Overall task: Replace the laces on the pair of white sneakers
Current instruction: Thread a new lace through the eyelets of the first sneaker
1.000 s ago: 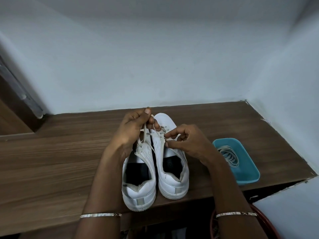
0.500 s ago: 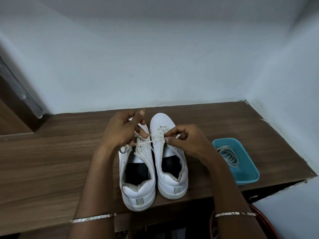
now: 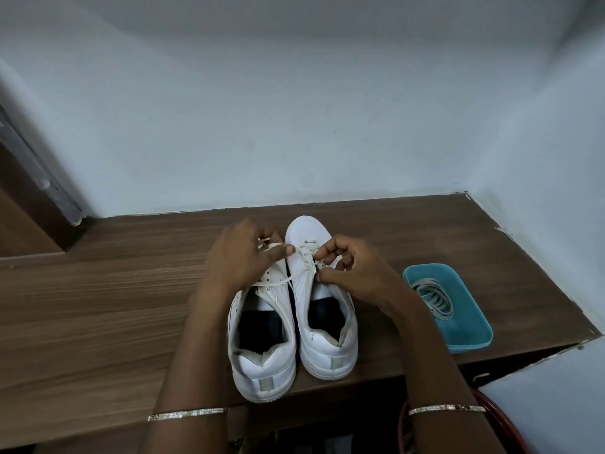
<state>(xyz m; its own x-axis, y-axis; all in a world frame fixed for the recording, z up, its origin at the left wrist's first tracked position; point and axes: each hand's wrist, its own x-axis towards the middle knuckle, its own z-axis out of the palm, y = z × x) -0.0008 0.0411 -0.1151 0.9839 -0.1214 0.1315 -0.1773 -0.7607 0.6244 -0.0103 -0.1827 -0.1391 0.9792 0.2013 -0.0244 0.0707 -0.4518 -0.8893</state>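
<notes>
Both hands' fingers clamped on the lace [image 3: 278,280]: left hand [image 3: 244,257] pulls it over left sneaker [image 3: 262,326], right hand [image 3: 352,268] pinches at right sneaker [image 3: 322,309] eyelets; sneakers side by side on table [image 3: 98,306], teal tray [image 3: 471,326] of laces just beside

Bare tabletop [image 3: 98,306] lies open beside the left hand [image 3: 242,257]; a teal tray [image 3: 471,326] blocks beside the right hand [image 3: 353,270]

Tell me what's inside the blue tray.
The blue tray holds a loose coil of pale laces, bunched toward its far end; the near end shows bare bottom. Anything beneath the coil is hidden.
</notes>
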